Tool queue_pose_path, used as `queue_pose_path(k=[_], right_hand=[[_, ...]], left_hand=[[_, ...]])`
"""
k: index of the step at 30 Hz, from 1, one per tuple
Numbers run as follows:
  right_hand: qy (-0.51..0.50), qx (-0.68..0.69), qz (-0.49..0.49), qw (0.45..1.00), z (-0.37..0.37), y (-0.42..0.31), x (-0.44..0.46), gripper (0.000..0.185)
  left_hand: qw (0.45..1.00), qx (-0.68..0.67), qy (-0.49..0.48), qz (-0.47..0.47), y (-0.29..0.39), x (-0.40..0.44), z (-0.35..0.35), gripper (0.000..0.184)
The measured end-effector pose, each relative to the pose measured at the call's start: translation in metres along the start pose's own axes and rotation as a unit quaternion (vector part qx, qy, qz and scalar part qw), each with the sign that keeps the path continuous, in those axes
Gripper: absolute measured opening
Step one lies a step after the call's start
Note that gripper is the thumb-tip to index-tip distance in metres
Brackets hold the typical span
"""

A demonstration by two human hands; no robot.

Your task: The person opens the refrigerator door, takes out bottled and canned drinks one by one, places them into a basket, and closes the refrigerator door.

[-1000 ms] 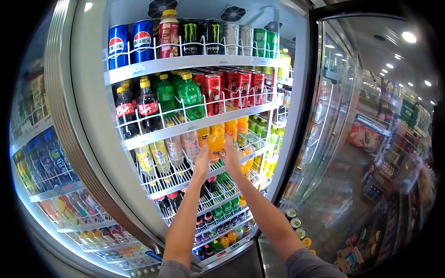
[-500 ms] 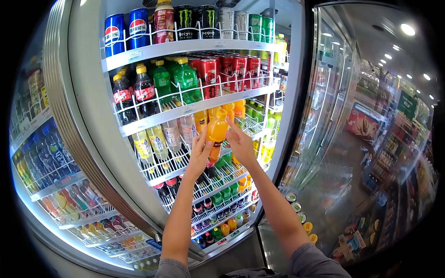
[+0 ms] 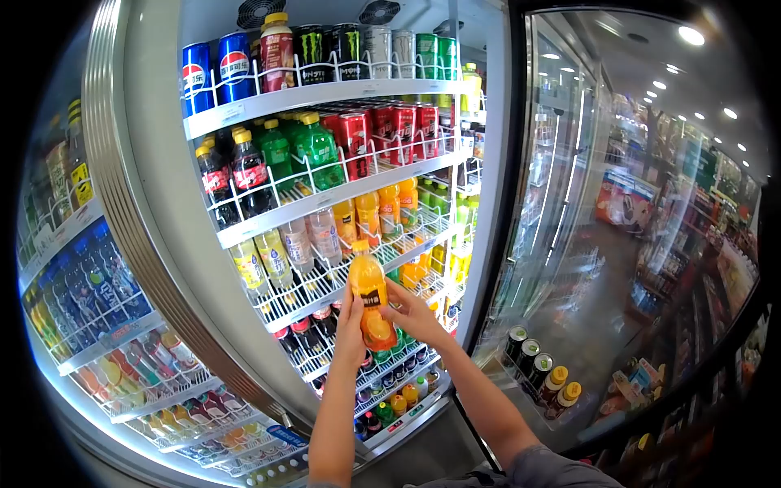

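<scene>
An orange juice bottle (image 3: 368, 281) with an orange cap stands nearly upright between my hands, its dark label facing me. My left hand (image 3: 351, 332) is wrapped round its lower left side. From the right, my right hand (image 3: 412, 317) presses its fingers against the lower part of the bottle. Behind it, on the middle shelf, more orange drink bottles (image 3: 368, 215) stand beside clear bottles (image 3: 298, 244) and yellow-labelled bottles (image 3: 274, 259).
Above are cola bottles (image 3: 250, 172), green soda bottles (image 3: 320, 150) and red cans (image 3: 355, 145). Blue cans (image 3: 235, 67) and black cans (image 3: 311, 54) fill the top shelf. An opened glass door (image 3: 521, 268) stands at right; several cans (image 3: 529, 358) sit low beyond it. Another cooler (image 3: 89, 276) is at left.
Both hands have brought the bottle lower and back from the shelf. It is turned so its label faces me, and my right hand has shifted from near the cap to its lower side.
</scene>
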State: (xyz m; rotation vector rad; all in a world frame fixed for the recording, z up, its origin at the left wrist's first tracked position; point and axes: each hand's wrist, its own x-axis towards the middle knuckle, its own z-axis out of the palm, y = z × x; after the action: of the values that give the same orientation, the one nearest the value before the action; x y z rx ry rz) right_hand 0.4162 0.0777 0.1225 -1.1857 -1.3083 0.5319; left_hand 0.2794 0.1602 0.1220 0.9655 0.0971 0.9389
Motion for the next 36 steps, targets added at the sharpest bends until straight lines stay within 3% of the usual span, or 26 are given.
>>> queue_pose_path(k=[1, 7, 12, 17, 24, 29, 31, 36], right_hand=[[-0.008, 0.068, 0.023, 0.997, 0.005, -0.003, -0.008, 0.069], [0.051, -0.061, 0.080, 0.994, 0.000, 0.013, -0.065, 0.079], [0.033, -0.044, 0.118, 0.991, -0.019, 0.019, -0.116, 0.081], [0.023, -0.004, 0.116, 0.993, -0.030, 0.003, -0.167, 0.079], [-0.010, 0.128, 0.066, 0.990, -0.028, -0.027, -0.230, 0.073], [-0.039, 0.147, 0.065, 0.986, -0.012, -0.041, -0.255, 0.072], [-0.028, 0.165, 0.033, 0.985, 0.016, -0.042, -0.258, 0.072], [-0.130, 0.202, 0.033, 0.970, 0.067, -0.060, -0.270, 0.072]], left_hand=[[1.000, -0.020, 0.016, -0.012, -0.009, -0.006, 0.000, 0.054], [0.997, -0.038, 0.030, -0.061, -0.065, -0.034, 0.002, 0.045], [0.992, -0.030, 0.080, -0.096, -0.108, -0.073, 0.007, 0.041], [0.991, 0.022, 0.064, -0.118, -0.098, -0.122, 0.034, 0.044], [0.989, 0.110, 0.072, -0.069, -0.093, -0.196, 0.075, 0.046], [0.985, 0.106, 0.130, -0.050, -0.096, -0.245, 0.083, 0.046], [0.975, 0.081, 0.207, -0.024, -0.082, -0.263, 0.083, 0.046], [0.963, 0.125, 0.238, 0.033, -0.030, -0.324, 0.065, 0.045]])
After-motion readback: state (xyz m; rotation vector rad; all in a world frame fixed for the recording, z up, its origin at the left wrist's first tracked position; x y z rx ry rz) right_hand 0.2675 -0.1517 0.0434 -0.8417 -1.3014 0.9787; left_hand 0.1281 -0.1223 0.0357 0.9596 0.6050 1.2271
